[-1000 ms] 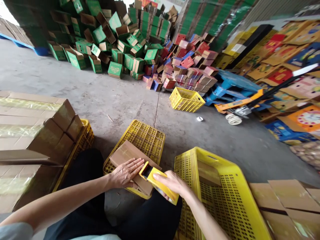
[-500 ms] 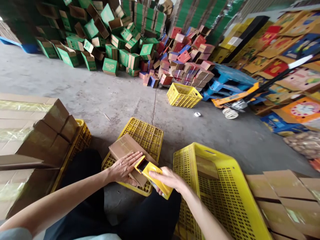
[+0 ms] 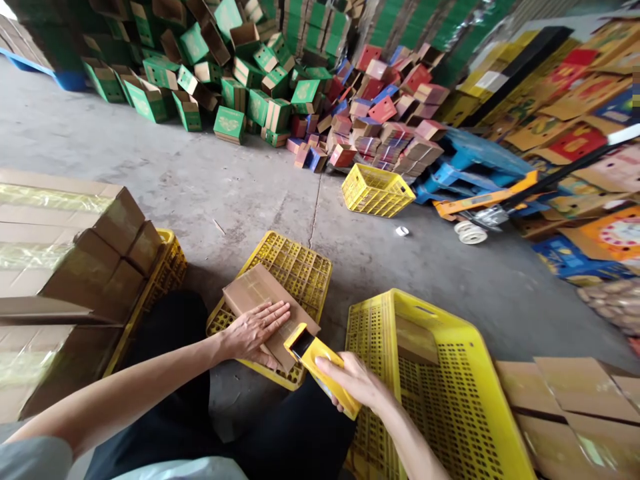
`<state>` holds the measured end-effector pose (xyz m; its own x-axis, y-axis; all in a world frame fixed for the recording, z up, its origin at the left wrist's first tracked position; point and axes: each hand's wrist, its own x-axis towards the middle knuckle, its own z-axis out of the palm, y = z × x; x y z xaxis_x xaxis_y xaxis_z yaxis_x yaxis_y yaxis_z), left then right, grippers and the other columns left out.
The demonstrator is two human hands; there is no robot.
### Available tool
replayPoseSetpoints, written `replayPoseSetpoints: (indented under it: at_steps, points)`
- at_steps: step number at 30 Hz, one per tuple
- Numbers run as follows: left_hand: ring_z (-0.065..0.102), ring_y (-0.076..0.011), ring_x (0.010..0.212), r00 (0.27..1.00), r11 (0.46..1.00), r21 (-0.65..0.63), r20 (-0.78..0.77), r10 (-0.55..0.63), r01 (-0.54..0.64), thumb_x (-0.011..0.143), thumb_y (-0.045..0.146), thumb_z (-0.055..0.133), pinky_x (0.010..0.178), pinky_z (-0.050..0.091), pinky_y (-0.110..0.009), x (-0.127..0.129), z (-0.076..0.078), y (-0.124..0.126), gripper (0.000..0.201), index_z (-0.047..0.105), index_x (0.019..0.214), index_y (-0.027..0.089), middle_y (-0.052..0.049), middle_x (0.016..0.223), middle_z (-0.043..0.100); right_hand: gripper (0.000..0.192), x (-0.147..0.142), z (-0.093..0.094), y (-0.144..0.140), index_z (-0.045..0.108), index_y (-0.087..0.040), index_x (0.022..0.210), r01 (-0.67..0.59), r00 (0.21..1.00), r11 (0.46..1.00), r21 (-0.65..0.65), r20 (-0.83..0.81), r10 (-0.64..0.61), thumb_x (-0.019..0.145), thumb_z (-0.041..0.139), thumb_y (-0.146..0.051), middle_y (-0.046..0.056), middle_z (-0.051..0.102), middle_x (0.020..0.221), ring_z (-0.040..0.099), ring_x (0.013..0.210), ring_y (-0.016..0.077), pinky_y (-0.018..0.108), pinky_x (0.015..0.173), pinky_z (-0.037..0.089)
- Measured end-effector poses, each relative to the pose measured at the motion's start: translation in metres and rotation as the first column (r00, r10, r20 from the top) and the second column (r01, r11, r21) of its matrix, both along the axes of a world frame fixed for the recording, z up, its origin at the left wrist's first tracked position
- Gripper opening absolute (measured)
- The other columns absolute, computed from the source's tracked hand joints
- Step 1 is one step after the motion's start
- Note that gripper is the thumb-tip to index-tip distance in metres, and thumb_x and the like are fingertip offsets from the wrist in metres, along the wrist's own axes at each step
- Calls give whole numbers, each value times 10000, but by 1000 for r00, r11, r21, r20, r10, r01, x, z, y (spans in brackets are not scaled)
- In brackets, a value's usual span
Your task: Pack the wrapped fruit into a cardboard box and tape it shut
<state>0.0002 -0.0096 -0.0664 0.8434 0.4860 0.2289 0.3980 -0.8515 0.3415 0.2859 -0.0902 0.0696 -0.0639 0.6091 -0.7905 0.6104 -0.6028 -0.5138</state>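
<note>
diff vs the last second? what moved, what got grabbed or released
Right hand has drawn the yellow tape dispenser back along the cardboard box: half a second ago its head was over the box beside the left fingers; now it sits at the near end, lower and to the right. Nothing grabbed or released. Left hand stays flat on the box, which still lies on the upturned yellow crate.
</note>
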Motion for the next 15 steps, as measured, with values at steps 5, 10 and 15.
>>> replayPoseSetpoints:
  at_steps: [5,10,15]
  points:
    - [222,-350,1617,1000,1000,7,-2,-4,4,917,834,486,1319,171,-483,-2,1,1,1128,88,1708,137,-192,1746,195,481,-2,-8,-2,645,-178,857,14,1000,1000,26,-3,-14,944,596,-648,22,690,540,671,452,163,205,445,534]
    - [205,-397,1613,998,1000,0,-59,1,-1,878,858,520,1307,160,-531,5,4,-5,1111,186,1703,193,-187,1756,141,492,-1,-6,-4,645,-192,808,8,1000,999,43,-1,-8,944,590,-662,19,686,532,672,449,162,203,452,533]
    - [230,-344,1615,997,997,-2,-33,-75,75,913,817,498,1326,131,-476,20,6,-18,1146,54,1708,120,-155,1753,190,501,-3,-7,-5,622,-202,822,34,999,999,29,15,-35,907,615,-696,18,678,518,678,450,175,205,429,507]
